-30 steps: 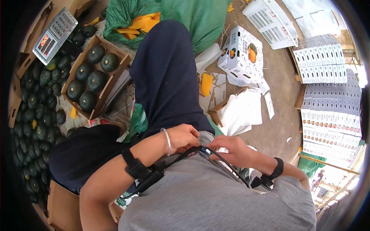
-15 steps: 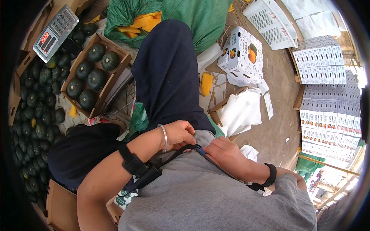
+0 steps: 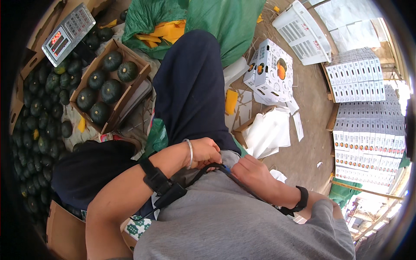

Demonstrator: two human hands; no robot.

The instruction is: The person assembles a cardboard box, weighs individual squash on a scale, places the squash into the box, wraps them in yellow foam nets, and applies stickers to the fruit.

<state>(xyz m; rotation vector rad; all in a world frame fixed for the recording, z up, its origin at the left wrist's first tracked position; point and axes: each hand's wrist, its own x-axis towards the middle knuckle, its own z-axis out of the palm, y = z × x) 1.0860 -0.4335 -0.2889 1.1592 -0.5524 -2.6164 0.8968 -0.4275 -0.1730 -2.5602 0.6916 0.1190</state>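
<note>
At my waist, in front of the grey shirt [image 3: 203,216], my left hand [image 3: 203,151] pinches a black strap [image 3: 200,174]. A silver bangle circles that wrist, and a black band with a small dark unit sits on the forearm. My right hand [image 3: 250,171] closes on the same strap just to the right, by a small blue piece [image 3: 226,168]. A black band is round the right wrist. The fingertips of both hands are partly hidden, and the strap runs on under the right forearm.
An open cardboard box [image 3: 119,113] of dark green squashes stands left, beside a digital scale [image 3: 68,34] and a squash heap [image 3: 39,134]. A green sack [image 3: 221,26] lies ahead. Right are a printed carton [image 3: 271,71], a white crate [image 3: 299,32] and stacked cartons [image 3: 368,134].
The whole view has shifted slightly. Both hands stay at the waist on the strap, with little change in their grip.
</note>
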